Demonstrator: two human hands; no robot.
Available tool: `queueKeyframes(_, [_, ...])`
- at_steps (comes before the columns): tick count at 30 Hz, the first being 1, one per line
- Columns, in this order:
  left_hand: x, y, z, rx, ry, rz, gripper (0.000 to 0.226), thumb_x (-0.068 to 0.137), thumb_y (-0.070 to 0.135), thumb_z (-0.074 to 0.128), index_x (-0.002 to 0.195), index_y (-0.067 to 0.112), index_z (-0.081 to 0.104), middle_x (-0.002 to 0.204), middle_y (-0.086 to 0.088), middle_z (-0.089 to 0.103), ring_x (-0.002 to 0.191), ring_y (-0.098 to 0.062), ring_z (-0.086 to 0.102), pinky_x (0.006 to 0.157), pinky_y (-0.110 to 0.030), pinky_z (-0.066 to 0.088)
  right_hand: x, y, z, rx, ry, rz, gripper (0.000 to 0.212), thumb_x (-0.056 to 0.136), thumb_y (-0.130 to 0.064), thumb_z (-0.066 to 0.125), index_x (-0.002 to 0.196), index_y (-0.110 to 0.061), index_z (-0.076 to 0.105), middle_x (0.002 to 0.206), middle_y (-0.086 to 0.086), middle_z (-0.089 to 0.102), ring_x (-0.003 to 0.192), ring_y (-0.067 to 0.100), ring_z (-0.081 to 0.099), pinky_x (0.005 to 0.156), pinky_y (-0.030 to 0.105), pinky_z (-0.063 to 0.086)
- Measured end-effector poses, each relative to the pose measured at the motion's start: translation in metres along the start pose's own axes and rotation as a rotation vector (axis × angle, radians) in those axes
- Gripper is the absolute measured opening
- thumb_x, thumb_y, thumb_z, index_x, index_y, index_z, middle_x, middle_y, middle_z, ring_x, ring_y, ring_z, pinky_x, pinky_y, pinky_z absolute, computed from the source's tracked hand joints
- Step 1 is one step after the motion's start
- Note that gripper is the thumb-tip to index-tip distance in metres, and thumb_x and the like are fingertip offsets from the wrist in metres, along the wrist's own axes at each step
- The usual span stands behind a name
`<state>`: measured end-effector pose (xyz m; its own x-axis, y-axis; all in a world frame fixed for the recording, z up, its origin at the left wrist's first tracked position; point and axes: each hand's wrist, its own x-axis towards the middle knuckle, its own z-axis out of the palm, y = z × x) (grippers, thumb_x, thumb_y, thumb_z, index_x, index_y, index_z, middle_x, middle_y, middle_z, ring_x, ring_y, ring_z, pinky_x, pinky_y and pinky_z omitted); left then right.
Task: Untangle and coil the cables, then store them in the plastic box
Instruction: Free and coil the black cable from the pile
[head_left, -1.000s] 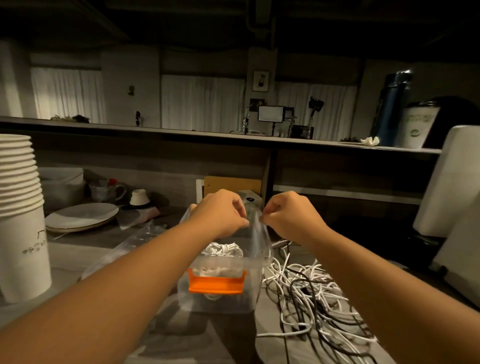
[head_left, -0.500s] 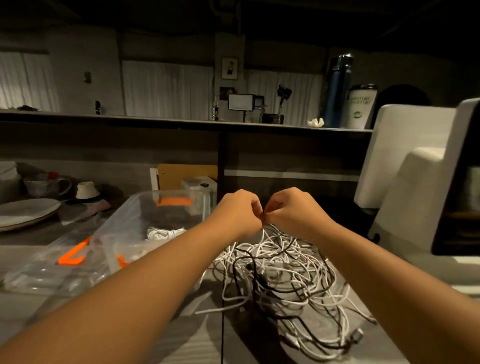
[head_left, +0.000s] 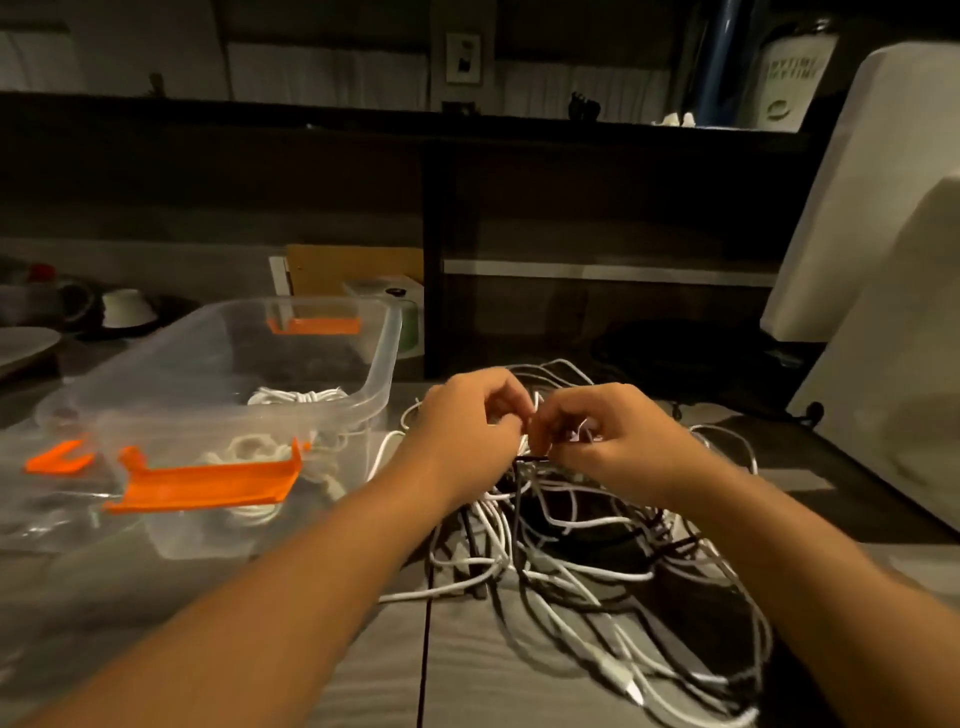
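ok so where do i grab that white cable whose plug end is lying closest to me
Pinch it just behind the white plug end, coming from above on the near side. That end seems to lie loose and uncovered on the table at the near edge of the cable tangle.

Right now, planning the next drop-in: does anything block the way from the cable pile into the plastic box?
Nothing visible. The plastic box stands open beside the tangled cables, its lid lying off to its left. Only its own wall must be cleared; coiled cables inside leave room.
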<state>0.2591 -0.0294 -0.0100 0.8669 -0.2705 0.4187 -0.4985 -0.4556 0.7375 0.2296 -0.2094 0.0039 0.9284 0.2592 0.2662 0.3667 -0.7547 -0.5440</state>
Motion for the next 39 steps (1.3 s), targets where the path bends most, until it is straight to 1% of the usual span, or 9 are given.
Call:
queueKeyframes(5, [-0.009,0.007,-0.005,0.064,-0.050,-0.025,0.030,0.087,0.002,0.052,0.089,0.028,0.068,0.086,0.008,0.066,0.078,-0.006,0.060,0.063,-0.022,0.044,-0.010,-0.010,-0.004,0.062,-0.094,-0.075,0.011,0.090,-0.026,0.071,0.095,-0.036,0.073,0.092,-0.016,0.069,0.091,0.003,0.063,0.080,0.027,0.050])
queueKeyframes(9, [-0.010,0.006,-0.005,-0.054,-0.045,-0.060,0.038,0.084,-0.006,0.046,0.088,0.025,0.066,0.088,-0.001,0.067,0.086,-0.015,0.064,0.072,-0.033,0.054,-0.012,-0.015,0.003,-0.048,-0.126,-0.159,0.028,0.089,-0.023,0.074,0.114,-0.035,0.069,0.106,-0.019,0.065,0.099,0.002,0.061,0.083,0.023,0.052])
queueKeyframes(16, [-0.012,0.006,-0.004,-0.194,-0.008,-0.071,0.039,0.085,-0.014,0.043,0.091,0.017,0.066,0.090,-0.009,0.067,0.090,-0.020,0.069,0.082,-0.034,0.061,-0.010,-0.012,0.001,-0.306,-0.144,-0.161,0.013,0.096,-0.022,0.067,0.099,-0.034,0.070,0.112,-0.017,0.050,0.099,0.002,0.054,0.085,0.022,0.051])
queueKeyframes(21, [-0.009,0.009,-0.001,-0.286,-0.020,-0.011,0.021,0.097,0.031,0.057,0.085,0.019,0.069,0.084,-0.007,0.068,0.084,-0.029,0.065,0.080,-0.044,0.056,-0.007,-0.007,-0.005,-0.060,0.160,-0.063,0.015,0.100,-0.019,0.059,0.093,-0.032,0.061,0.109,-0.013,0.049,0.095,0.003,0.054,0.082,0.020,0.049])
queueKeyframes(23, [-0.010,0.016,-0.003,-0.363,-0.096,-0.023,0.039,0.097,0.048,0.057,0.078,0.016,0.070,0.078,-0.007,0.068,0.075,-0.021,0.063,0.075,-0.033,0.051,-0.004,-0.004,-0.004,0.031,0.308,-0.014,0.018,0.101,-0.018,0.058,0.089,-0.031,0.060,0.104,-0.011,0.051,0.091,0.004,0.054,0.078,0.020,0.044])
queueKeyframes(26, [-0.015,0.023,-0.002,-0.383,-0.196,-0.026,0.039,0.101,0.033,0.054,0.082,0.004,0.074,0.074,-0.006,0.070,0.074,-0.013,0.064,0.069,-0.015,0.046,-0.001,0.001,-0.001,0.116,0.413,0.060,0.023,0.101,-0.018,0.059,0.082,-0.032,0.059,0.100,-0.008,0.054,0.084,0.004,0.054,0.074,0.020,0.041])
queueKeyframes(30, [-0.009,0.022,-0.005,-0.539,-0.083,-0.152,0.036,0.105,0.027,0.048,0.090,0.009,0.075,0.065,-0.004,0.068,0.064,-0.015,0.061,0.064,-0.025,0.047,-0.003,-0.004,0.003,0.132,0.423,0.057,0.015,0.098,-0.025,0.064,0.090,-0.036,0.059,0.098,-0.011,0.052,0.080,-0.005,0.052,0.067,0.005,0.039])
queueKeyframes(34, [-0.005,0.021,-0.006,-0.595,0.083,-0.189,0.033,0.106,0.028,0.048,0.092,0.010,0.071,0.056,-0.001,0.061,0.044,-0.010,0.045,0.043,-0.020,0.036,-0.010,-0.014,0.007,0.190,0.419,-0.001,0.023,0.091,-0.031,0.073,0.106,-0.036,0.057,0.093,-0.009,0.058,0.071,0.003,0.057,0.063,0.020,0.049])
queueKeyframes(39, [-0.001,0.015,-0.006,-0.551,0.201,-0.141,0.024,0.105,0.025,0.052,0.092,0.012,0.068,0.057,0.001,0.059,0.045,-0.012,0.047,0.041,-0.019,0.035,-0.017,-0.024,0.007,0.203,0.245,-0.044,0.013,0.090,-0.044,0.070,0.098,-0.034,0.064,0.082,-0.006,0.066,0.069,0.010,0.063,0.060,0.029,0.051])
